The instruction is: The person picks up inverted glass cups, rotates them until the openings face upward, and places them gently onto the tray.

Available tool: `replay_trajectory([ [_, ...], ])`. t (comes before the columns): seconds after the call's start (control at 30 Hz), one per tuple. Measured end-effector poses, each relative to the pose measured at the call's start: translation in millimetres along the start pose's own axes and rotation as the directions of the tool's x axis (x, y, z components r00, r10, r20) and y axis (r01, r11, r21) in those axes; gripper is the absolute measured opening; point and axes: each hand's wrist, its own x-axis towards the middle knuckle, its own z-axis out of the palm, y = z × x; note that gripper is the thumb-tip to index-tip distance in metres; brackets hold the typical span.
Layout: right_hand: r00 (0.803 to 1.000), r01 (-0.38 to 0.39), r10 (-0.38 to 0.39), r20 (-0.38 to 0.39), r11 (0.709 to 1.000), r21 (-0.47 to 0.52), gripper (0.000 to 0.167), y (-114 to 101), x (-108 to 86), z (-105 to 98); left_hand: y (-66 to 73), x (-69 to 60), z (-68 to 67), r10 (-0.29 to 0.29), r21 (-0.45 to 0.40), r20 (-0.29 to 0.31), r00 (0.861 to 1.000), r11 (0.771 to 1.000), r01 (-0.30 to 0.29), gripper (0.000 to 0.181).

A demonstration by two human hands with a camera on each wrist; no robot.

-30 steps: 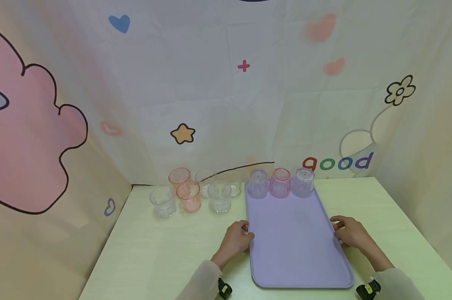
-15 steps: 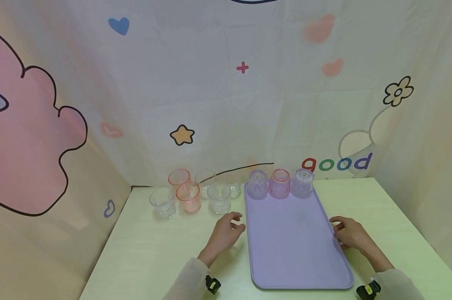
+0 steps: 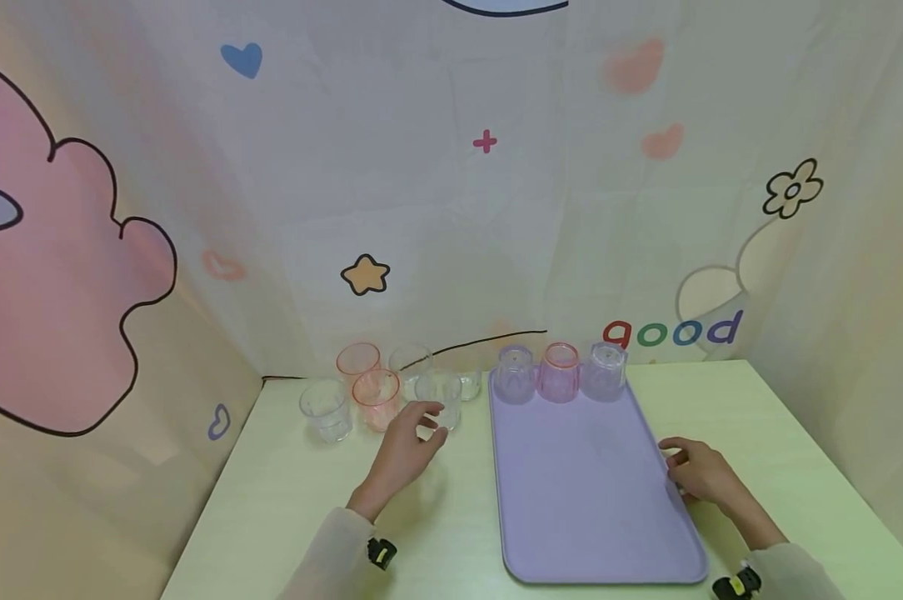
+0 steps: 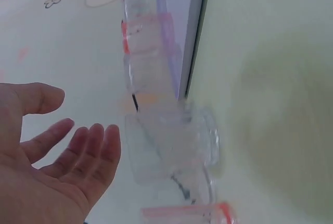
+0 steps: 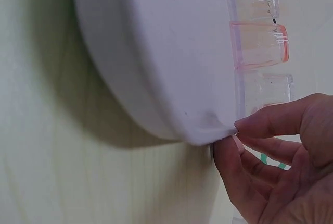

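My left hand (image 3: 399, 454) hovers over the table in front of the upright glasses, fingers loosely bent and holding nothing. Nearest it is a clear glass (image 3: 449, 398), partly behind the fingertips; a red-rimmed glass (image 3: 376, 390) stands just left. In the left wrist view the fingers are spread apart from the clear glass (image 4: 166, 146). On the right, my right hand (image 3: 700, 473) pinches the side rim of a purple tray (image 3: 586, 492) between thumb and fingers, plain in the right wrist view. Three upside-down glasses line the tray's far end: clear (image 3: 515, 377), red-rimmed (image 3: 559, 373), clear (image 3: 604, 373).
More upright glasses stand at the back left: a clear one (image 3: 327, 412), a red-rimmed one (image 3: 358, 357) and others behind. A printed curtain (image 3: 421, 208) hangs along the table's back edge. The light wooden table (image 3: 271, 517) extends on both sides of the tray.
My left hand has let go of the tray's left rim and moved left and forward toward the upright glasses. My right hand has stayed on the tray's right rim.
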Motion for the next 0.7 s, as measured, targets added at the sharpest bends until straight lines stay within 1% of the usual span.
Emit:
replay_trajectory([
  [0.17,1.000,0.003,-0.003,-0.001,1.000,0.005,0.047,2.0,0.8,0.4,-5.0,2.5,-19.6,0.008,0.092,-0.056,0.998,0.996,-0.003,0.033],
  [0.3,1.000,-0.006,0.006,0.001,1.000,-0.005,0.047,2.6,1.9,1.0,-11.6,1.6,-33.5,0.041,0.202,-0.084,0.996,0.979,-0.023,0.034],
  [0.37,1.000,-0.008,0.008,-0.001,1.000,-0.012,0.047,2.6,2.1,1.2,-15.6,0.9,-40.4,0.056,0.265,-0.086,0.995,0.964,-0.031,0.035],
  [0.43,1.000,-0.009,0.009,-0.001,1.000,-0.012,0.047,2.4,2.0,1.3,-20.8,0.2,-47.0,0.089,0.334,-0.088,0.992,0.941,-0.055,0.038],
  [0.57,1.000,-0.013,0.013,0.003,1.000,-0.007,0.047,2.5,2.0,1.2,-31.4,-0.9,-60.4,0.127,0.423,-0.076,0.989,0.902,-0.083,0.042],
  [0.6,1.000,-0.014,0.014,0.004,1.000,-0.007,0.047,2.5,2.0,1.2,-33.8,-0.9,-63.4,0.130,0.443,-0.072,0.989,0.893,-0.085,0.044],
  [0.7,1.000,-0.013,0.013,0.004,1.000,-0.004,0.047,2.4,1.5,1.3,-40.2,-0.6,-72.9,0.114,0.494,-0.055,0.992,0.866,-0.072,0.048],
])
